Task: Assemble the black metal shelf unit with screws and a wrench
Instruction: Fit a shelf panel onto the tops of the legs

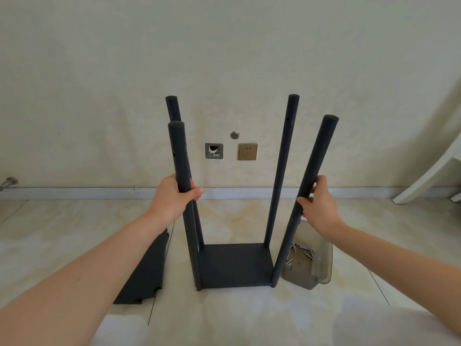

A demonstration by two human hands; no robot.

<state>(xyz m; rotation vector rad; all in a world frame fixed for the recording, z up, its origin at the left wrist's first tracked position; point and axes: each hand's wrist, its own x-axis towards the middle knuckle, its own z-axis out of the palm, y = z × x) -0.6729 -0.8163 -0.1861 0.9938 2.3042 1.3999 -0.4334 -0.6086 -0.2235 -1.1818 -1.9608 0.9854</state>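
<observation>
I see the black shelf unit standing upright on the pale tiled floor, in the middle of the view and just short of the wall. Its flat base panel lies on the floor, and four round posts rise from its corners. My left hand is wrapped around the near-left post about halfway up, fingers curled behind it and thumb across the front. My right hand grips the near-right post at much the same height, thumb on the near side and fingers curled round the far side. That post leans outward to the right towards its top. The far-left post stands close behind the near-left one and is mostly hidden by it. The far-right post stands free, with small holes visible along its side. Just right of the base, close beside the foot of the near-right post, sits a translucent grey tray with loose screws in it. On the floor to the left of the unit lie spare black panels, partly under my left forearm. On the far wall, between the posts, I see a gold socket and an open wall box. A white chair shows at the right edge.
</observation>
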